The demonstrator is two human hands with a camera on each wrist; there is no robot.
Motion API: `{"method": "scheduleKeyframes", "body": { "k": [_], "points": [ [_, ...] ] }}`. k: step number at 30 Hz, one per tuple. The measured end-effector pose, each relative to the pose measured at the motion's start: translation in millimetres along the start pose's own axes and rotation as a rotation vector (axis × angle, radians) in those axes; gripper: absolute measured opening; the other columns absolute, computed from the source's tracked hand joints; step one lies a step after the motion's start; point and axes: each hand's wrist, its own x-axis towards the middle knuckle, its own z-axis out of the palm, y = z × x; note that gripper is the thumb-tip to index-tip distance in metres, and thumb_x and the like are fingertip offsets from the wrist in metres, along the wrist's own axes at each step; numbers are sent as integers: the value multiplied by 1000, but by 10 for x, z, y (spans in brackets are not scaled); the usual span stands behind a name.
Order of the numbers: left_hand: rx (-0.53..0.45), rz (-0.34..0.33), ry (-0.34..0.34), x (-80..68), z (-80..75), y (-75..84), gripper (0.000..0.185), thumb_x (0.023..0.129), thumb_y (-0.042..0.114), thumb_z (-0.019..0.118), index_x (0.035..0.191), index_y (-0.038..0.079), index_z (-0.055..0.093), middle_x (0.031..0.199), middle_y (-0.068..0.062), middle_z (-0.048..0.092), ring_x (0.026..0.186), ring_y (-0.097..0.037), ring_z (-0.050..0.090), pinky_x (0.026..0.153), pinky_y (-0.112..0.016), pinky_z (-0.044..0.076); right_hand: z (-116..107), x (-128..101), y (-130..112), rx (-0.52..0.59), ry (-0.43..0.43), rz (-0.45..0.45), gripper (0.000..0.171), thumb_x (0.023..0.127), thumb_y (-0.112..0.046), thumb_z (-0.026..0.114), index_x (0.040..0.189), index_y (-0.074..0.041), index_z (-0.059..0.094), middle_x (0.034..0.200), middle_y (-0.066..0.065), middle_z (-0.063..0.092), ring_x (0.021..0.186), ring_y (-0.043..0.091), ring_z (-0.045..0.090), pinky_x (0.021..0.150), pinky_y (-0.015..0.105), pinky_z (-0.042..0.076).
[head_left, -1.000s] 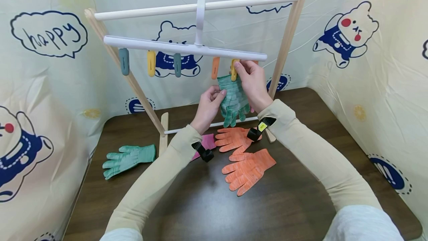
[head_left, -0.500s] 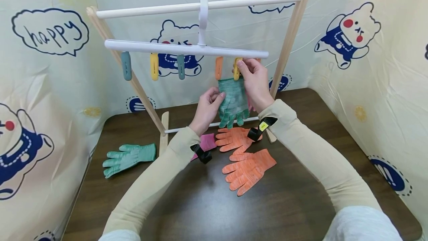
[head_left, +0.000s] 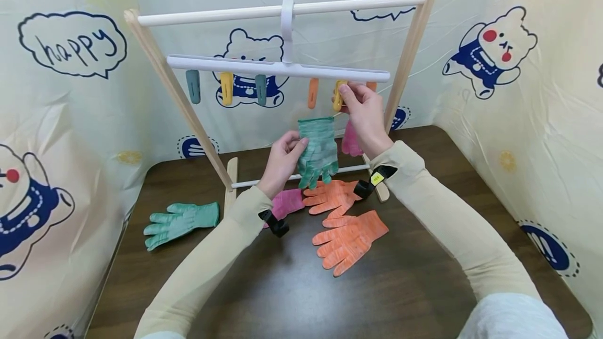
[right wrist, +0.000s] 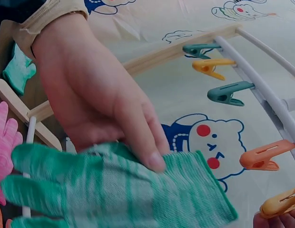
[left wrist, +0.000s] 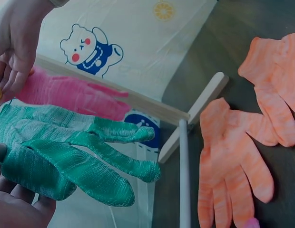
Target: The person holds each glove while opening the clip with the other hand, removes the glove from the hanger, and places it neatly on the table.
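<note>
My left hand (head_left: 293, 148) pinches a dark green knitted glove (head_left: 319, 144) by its edge, with the thumb (right wrist: 146, 142) pressed on the cuff, and holds it upright in front of the rack. The glove (left wrist: 66, 159) hangs free, just below and left of the clips. My right hand (head_left: 354, 99) pinches a yellow clip (head_left: 337, 96) under the white hanger bar (head_left: 278, 68). A pink glove (head_left: 350, 141) hangs behind my right wrist and shows beside the green one as pink glove (left wrist: 76, 95).
The wooden rack (head_left: 407, 51) carries the hanger with several coloured clips (right wrist: 228, 92). On the dark table (head_left: 282, 286) lie two orange gloves (head_left: 350, 237), another pink glove (head_left: 287, 202) and a light green glove (head_left: 181, 221). Printed fabric walls stand close around.
The green glove has come away from the yellow clip and moved down and left in my left hand. The hanger bar has shifted right. My right hand stays on the clip.
</note>
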Motion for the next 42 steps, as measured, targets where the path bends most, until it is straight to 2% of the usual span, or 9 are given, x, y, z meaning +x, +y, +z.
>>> {"method": "scheduleKeyframes", "body": {
  "k": [4, 11, 20, 26, 31, 37, 42],
  "points": [
    [14, -12, 3, -68, -65, -21, 24, 108, 22, 58, 122, 3, 65, 90, -4, 72, 74, -13, 58, 69, -25, 48, -38, -4, -3, -17, 2, 5, 42, 107, -27, 59, 142, -3, 60, 133, 15, 65, 116, 27, 67, 103, 34, 53],
    [52, -41, 7, -170, -188, -61, 27, 109, 25, 57, 123, 4, 65, 99, -5, 75, 85, -14, 65, 77, -26, 52, -77, -5, 15, 16, 28, -3, 43, 107, -29, 60, 142, -5, 61, 135, 16, 65, 116, 25, 66, 102, 34, 53],
    [71, -68, 13, -305, -306, -155, 27, 109, 25, 57, 122, 3, 64, 91, -2, 73, 75, -11, 62, 70, -26, 51, -117, -47, 72, -6, 54, -64, 43, 106, -25, 61, 142, -2, 61, 134, 17, 67, 118, 26, 68, 103, 34, 53],
    [93, -72, 9, -368, -387, -202, 28, 109, 27, 57, 122, 4, 64, 88, 1, 71, 76, -13, 58, 73, -28, 48, -139, -90, 100, -69, 41, -105, 43, 107, -23, 60, 144, -2, 59, 140, 15, 65, 121, 28, 68, 106, 34, 51],
    [138, -70, 7, -404, -463, -211, 26, 109, 29, 57, 120, 6, 64, 84, 1, 67, 77, -15, 52, 75, -29, 44, -143, -139, 113, -119, 33, -148, 43, 107, -24, 59, 145, -3, 59, 139, 15, 66, 117, 28, 70, 105, 33, 51],
    [158, -73, 14, -473, -534, -200, 25, 108, 26, 58, 119, 5, 64, 91, -2, 72, 79, -15, 55, 76, -29, 45, -131, -174, 135, -109, 16, -187, 41, 107, -21, 59, 144, -3, 61, 140, 13, 66, 119, 25, 69, 103, 32, 52],
    [222, -69, 14, -530, -597, -188, 24, 108, 26, 58, 118, 5, 65, 95, -6, 73, 80, -17, 55, 76, -30, 45, -144, -209, 176, -104, 1, -234, 39, 108, -21, 59, 142, -2, 61, 140, 14, 65, 120, 26, 67, 105, 34, 52]
  ]
}}
